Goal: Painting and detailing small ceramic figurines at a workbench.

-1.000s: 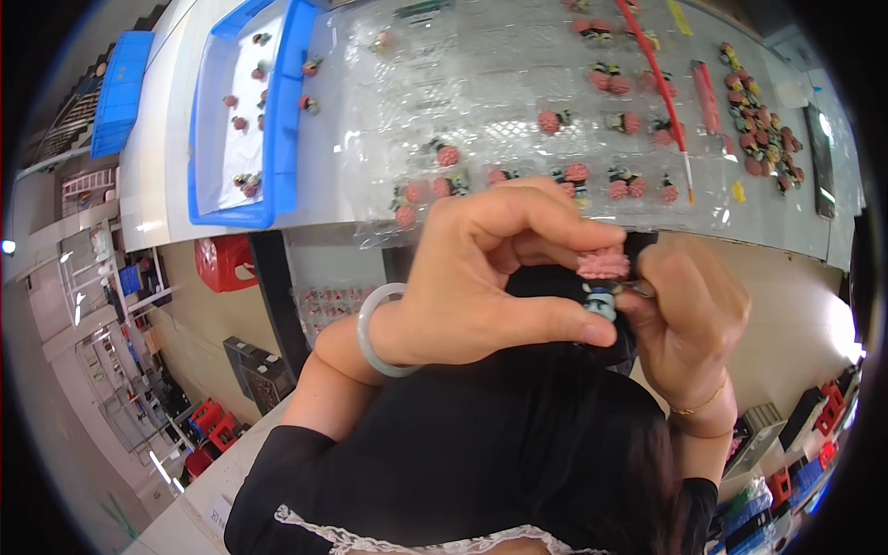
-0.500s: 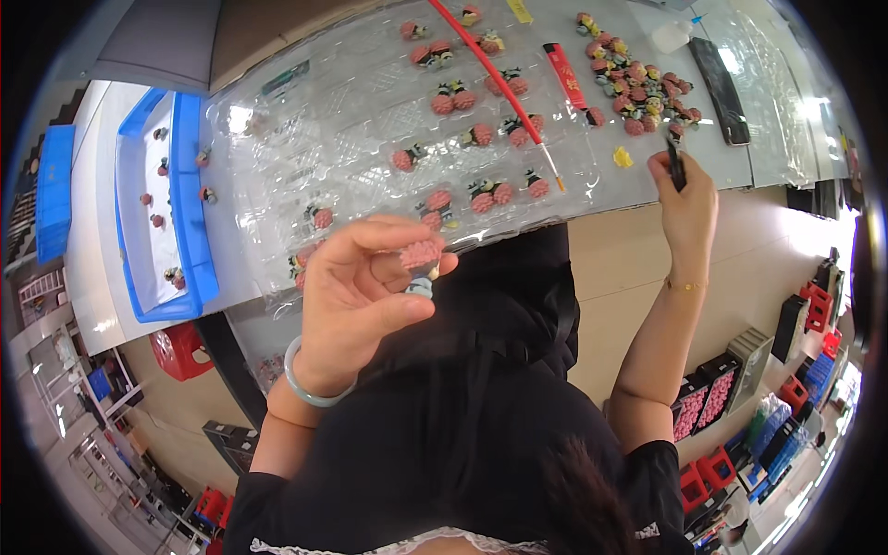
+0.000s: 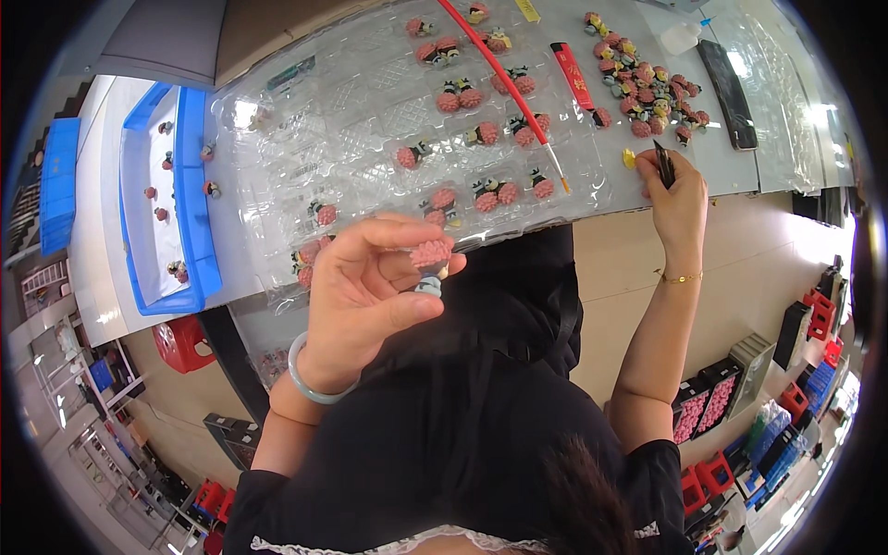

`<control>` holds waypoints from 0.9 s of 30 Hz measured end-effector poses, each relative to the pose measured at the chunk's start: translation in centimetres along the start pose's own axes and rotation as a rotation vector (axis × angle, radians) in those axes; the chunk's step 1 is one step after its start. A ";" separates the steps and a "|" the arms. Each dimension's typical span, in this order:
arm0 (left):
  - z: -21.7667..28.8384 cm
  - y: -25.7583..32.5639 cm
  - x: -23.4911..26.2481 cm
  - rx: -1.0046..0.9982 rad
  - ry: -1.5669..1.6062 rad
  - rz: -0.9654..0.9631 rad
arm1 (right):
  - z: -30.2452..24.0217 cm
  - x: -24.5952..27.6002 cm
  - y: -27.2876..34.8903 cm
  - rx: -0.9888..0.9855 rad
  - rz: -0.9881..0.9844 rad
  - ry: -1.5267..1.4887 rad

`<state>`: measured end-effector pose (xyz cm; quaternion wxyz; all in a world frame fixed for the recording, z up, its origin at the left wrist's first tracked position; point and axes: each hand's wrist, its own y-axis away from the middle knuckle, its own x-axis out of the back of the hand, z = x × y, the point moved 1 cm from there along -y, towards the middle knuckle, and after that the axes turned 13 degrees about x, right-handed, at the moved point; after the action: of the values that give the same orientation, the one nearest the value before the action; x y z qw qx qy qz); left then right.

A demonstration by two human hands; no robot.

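My left hand (image 3: 365, 301) pinches a small figurine (image 3: 431, 264) with a bumpy pink top and a grey-blue lower part, held up in front of my body. A slim black tool (image 3: 664, 166) is gripped in my right hand (image 3: 682, 190); its exact kind is hard to make out. The fingertips of that hand are beside a small yellow lump (image 3: 629, 158) on the table's near edge. Beyond the right hand lies a pile of similar pink, yellow and grey figurines (image 3: 643, 88). More figurines (image 3: 486, 194) sit in clear plastic trays (image 3: 347, 139) at the middle.
A red-handled paintbrush (image 3: 504, 79) lies across the trays, near a red strip-shaped packet (image 3: 572, 76). A black phone-like slab (image 3: 728, 92) and a small white bottle (image 3: 680, 38) are at the right. On the left stands a blue bin (image 3: 196, 231) with several figurines.
My right hand has shifted left toward the yellow lump, and the black tool now tilts up and left. The left hand holds the figurine almost unchanged.
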<state>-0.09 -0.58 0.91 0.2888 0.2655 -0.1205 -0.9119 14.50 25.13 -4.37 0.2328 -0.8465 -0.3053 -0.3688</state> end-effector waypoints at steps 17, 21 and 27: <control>-1.5 -4.6 -9.0 -0.584 -1.310 -0.336 | 1.0 -0.2 0.1 0.057 -0.019 0.096; -4.8 -6.2 -11.1 -0.691 -1.616 -0.240 | 1.2 -0.6 -0.2 0.115 -0.013 0.120; -7.3 -8.3 -12.4 -0.732 -1.727 -0.113 | 1.1 0.5 0.0 0.119 -0.110 0.016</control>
<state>8.75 12.92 -3.11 0.1202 -0.6047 0.0143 -0.7872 15.24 25.97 -4.65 0.2643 -0.8103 -0.3707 -0.3689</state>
